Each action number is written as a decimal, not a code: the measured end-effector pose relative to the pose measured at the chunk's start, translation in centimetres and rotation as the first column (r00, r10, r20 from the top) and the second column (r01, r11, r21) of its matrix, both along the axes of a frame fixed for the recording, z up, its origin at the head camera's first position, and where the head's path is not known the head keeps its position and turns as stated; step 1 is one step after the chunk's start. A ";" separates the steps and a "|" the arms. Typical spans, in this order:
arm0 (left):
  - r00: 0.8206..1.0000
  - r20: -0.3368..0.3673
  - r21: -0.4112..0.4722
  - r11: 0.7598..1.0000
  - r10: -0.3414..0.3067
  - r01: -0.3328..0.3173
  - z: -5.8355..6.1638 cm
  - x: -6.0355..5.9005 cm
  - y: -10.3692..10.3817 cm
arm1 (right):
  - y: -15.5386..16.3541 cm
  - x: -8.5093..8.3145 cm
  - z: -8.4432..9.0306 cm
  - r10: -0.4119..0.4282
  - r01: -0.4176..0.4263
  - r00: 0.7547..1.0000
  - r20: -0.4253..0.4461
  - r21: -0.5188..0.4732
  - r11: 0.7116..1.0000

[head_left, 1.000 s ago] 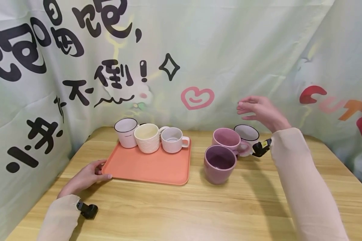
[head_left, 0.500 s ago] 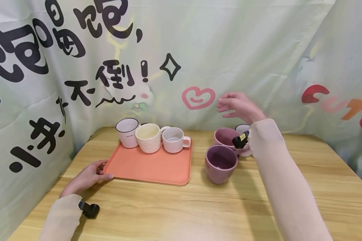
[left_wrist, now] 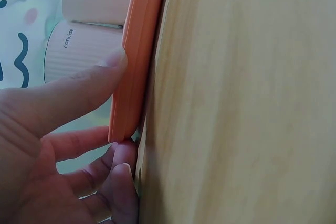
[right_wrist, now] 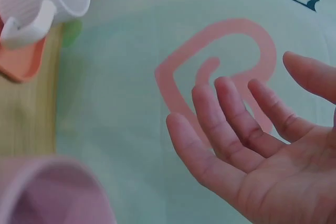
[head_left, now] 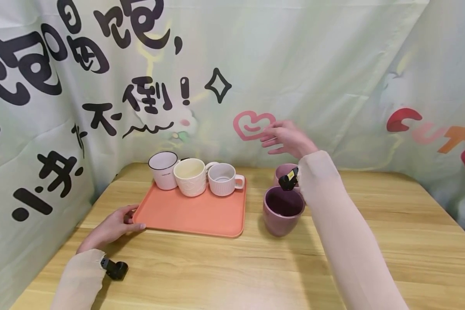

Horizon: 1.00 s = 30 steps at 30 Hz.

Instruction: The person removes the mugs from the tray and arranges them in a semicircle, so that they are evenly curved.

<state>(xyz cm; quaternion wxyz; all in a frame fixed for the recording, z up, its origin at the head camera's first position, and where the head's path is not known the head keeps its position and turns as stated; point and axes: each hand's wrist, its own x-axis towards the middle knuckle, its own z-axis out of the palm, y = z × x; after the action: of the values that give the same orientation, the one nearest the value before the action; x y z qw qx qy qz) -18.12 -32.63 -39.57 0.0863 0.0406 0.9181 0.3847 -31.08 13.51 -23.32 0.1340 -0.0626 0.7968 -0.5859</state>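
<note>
One tray [head_left: 190,215] sits on the bench [head_left: 201,271], its near left corner pinched in the fingers of the left hand [head_left: 114,227]; three mugs [head_left: 191,183] line its back edge. Two purple mugs [head_left: 280,221] stand to its right. The right hand [head_left: 288,138], fingers relaxed and empty, has swung left toward the tray; the visible mugs' arrangement is unaltered.

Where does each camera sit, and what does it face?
Head: worn on the head, facing forward and down over the light-brown wooden table; both beige sleeves, left grip and right grip show.
Left wrist: on that wrist, facing the orange rectangular tray; left grip shows.
Right wrist: on that wrist, facing the pink heart outline; right grip shows.
Head and left wrist share left grip and tray.
</note>
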 end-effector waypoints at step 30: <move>1.000 0.004 0.003 1.000 0.010 -0.010 0.3 0.1 0.3 | -5.6 -0.1 -2.8 0.058 -0.053 0.984 0.167 -0.036 0.998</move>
<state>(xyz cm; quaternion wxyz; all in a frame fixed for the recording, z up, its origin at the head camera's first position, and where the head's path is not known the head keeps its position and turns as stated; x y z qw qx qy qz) -18.00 -32.33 -39.30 0.0861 0.0355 0.9175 0.3867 -31.13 7.91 -26.14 0.2158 -0.0374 0.7713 -0.5976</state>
